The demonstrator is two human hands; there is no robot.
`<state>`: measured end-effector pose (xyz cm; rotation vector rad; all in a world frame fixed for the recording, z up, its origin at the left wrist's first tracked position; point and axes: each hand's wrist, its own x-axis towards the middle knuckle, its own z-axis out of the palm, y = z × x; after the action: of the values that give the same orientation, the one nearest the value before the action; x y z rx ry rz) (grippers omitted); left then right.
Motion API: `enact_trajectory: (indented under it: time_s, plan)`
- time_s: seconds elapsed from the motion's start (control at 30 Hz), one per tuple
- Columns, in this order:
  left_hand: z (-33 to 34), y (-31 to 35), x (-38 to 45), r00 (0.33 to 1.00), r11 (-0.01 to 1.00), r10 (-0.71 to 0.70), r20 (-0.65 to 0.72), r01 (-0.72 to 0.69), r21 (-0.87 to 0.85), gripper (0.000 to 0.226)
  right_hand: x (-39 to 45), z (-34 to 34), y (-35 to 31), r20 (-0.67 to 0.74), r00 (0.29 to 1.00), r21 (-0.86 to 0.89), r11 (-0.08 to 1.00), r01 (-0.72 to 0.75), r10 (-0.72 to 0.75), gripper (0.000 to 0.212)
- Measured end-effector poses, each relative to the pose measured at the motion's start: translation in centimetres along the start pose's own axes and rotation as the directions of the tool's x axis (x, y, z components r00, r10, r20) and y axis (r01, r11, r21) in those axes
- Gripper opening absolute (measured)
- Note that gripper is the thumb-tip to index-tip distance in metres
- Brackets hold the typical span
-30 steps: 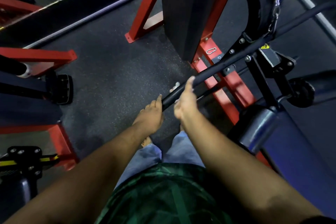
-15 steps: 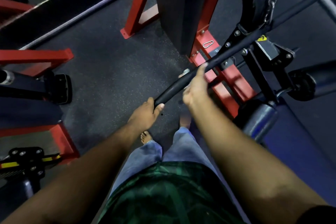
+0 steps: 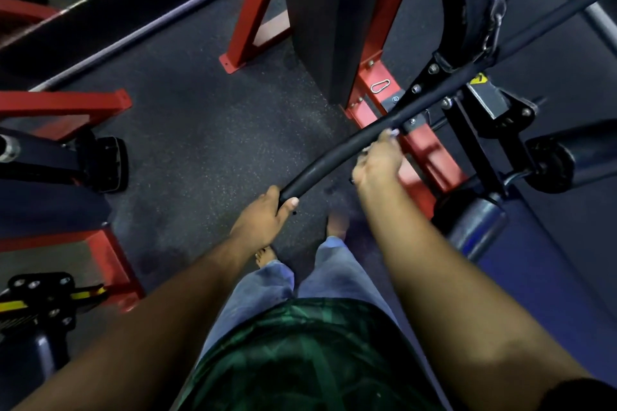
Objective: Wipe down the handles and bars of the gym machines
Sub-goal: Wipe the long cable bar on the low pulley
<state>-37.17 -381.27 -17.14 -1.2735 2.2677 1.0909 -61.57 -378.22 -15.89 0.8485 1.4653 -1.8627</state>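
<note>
A long black pulldown bar (image 3: 337, 152) hangs from a chain and runs from the upper right down to the middle of the view. My left hand (image 3: 263, 217) grips its lower rubber end, thumb wrapped round it. My right hand (image 3: 377, 162) is a little further up the bar. It is blurred, with its fingers stretched out along the bar's near side and the fingertips touching it. I see no cloth in either hand.
The red machine frame (image 3: 430, 157) and the dark weight-stack column (image 3: 320, 20) stand just behind the bar. A padded seat and roller (image 3: 484, 227) are at the right. Other red-framed machines (image 3: 66, 103) sit at the left. Speckled rubber floor (image 3: 207, 143) lies between them.
My left hand has closed round the bar's end and drawn it lower. My right hand has slid up along the bar, away from the left hand.
</note>
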Motion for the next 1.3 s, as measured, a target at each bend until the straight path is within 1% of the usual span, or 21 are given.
enact_trajectory:
  time_s: [0.13,0.23,0.27,0.3,0.33,0.37,0.4,0.43,0.5,0.57,0.63,0.67,0.7,0.77,0.83,0.87,0.93,1.03,1.13,1.2,1.3]
  plan:
    - [-0.1,-0.2,0.2,1.0,1.0,0.017,0.024,-0.018,0.004,0.046,-1.1,-2.4,2.7,0.05,0.994,-0.061,0.994,0.095,-0.092,0.02]
    - [-0.3,-0.3,0.1,0.999,0.999,0.039,0.037,-0.039,-0.003,0.045,2.7,-2.5,-0.5,0.043,0.901,-0.222,0.875,0.431,-0.433,0.017]
    - [-0.4,-0.3,0.1,0.998,0.999,0.044,0.039,-0.044,0.0,0.043,4.1,-2.6,-1.8,0.107,0.843,-0.356,0.772,0.527,-0.526,0.024]
    - [-0.5,-0.3,0.2,0.998,0.999,0.048,0.042,-0.049,0.006,0.04,5.2,-2.7,-2.9,0.224,0.759,-0.509,0.59,0.626,-0.612,0.033]
    - [-0.5,-0.3,0.2,0.997,0.998,0.054,0.046,-0.055,0.011,0.037,6.0,-3.0,-3.6,0.389,0.649,-0.619,0.335,0.71,-0.654,0.041]
    - [-0.6,-0.2,0.2,0.997,0.998,0.059,0.052,-0.06,0.012,0.035,6.5,-3.4,-3.9,0.553,0.54,-0.646,0.083,0.759,-0.635,0.046]
    - [-0.7,-0.2,0.2,0.996,0.998,0.061,0.06,-0.061,0.01,0.035,6.5,-3.7,-3.7,0.666,0.474,-0.62,-0.074,0.781,-0.576,0.048]
    - [-0.7,-0.1,0.2,0.996,0.998,0.061,0.067,-0.062,0.008,0.035,6.2,-4.1,-3.3,0.731,0.437,-0.584,-0.151,0.797,-0.524,0.047]
    - [-0.9,-0.1,0.2,0.996,0.998,0.059,0.071,-0.06,0.006,0.036,4.6,-4.9,-1.5,0.815,0.371,-0.491,-0.19,0.85,-0.445,0.038]
    - [-0.9,-0.2,0.2,0.996,0.998,0.058,0.072,-0.058,0.005,0.035,2.6,-5.5,0.2,0.925,0.24,-0.318,-0.253,0.914,-0.295,0.031]
    - [-0.9,-0.2,0.2,0.996,0.998,0.063,0.069,-0.063,0.003,0.036,1.8,-6.3,0.7,0.989,0.125,-0.147,-0.431,0.89,-0.08,0.038]
    - [-0.9,-0.2,0.1,0.996,0.998,0.064,0.069,-0.064,0.001,0.035,2.0,-6.4,0.0,0.995,0.104,-0.089,-0.523,0.848,-0.001,0.043]
    - [-0.9,-0.2,0.2,0.996,0.998,0.062,0.069,-0.062,0.001,0.035,2.6,-6.4,-1.2,0.993,0.116,-0.078,-0.601,0.796,0.026,0.048]
    - [-1.1,-0.1,0.1,0.996,0.998,0.058,0.07,-0.058,0.006,0.036,4.3,-6.0,-3.9,0.963,0.263,-0.238,-0.66,0.712,-0.063,0.055]
    - [-1.1,-0.1,0.0,0.996,0.998,0.057,0.068,-0.057,0.0,0.036,5.5,-5.7,-5.9,0.89,0.413,-0.441,-0.599,0.668,-0.195,0.06]
    - [-1.1,-0.1,0.0,0.996,0.998,0.056,0.066,-0.056,-0.005,0.036,5.5,-5.6,-5.6,0.871,0.443,-0.478,-0.575,0.664,-0.213,0.065]
    - [-1.1,0.0,-0.1,0.996,0.999,0.052,0.068,-0.052,-0.008,0.036,3.9,-5.8,-3.0,0.896,0.409,-0.432,-0.552,0.713,-0.173,0.07]
    - [-1.2,0.2,0.0,0.996,0.999,0.053,0.074,-0.052,-0.003,0.035,0.4,-7.0,1.3,0.964,0.261,-0.196,-0.554,0.809,0.039,0.07]
    - [-1.3,0.1,-0.1,0.996,0.999,0.052,0.078,-0.052,-0.004,0.036,1.0,-6.9,-0.3,0.98,0.163,-0.061,-0.616,0.785,0.111,0.07]
    - [-1.3,0.0,-0.2,0.997,0.999,0.044,0.07,-0.044,-0.008,0.038,3.6,-6.2,-3.2,0.962,0.27,-0.189,-0.657,0.73,0.024,0.072]
    - [-1.1,0.1,-0.3,0.998,0.999,0.039,0.046,-0.039,-0.01,0.037,8.0,-5.4,-8.9,0.828,0.524,-0.543,-0.52,0.66,-0.199,0.09]
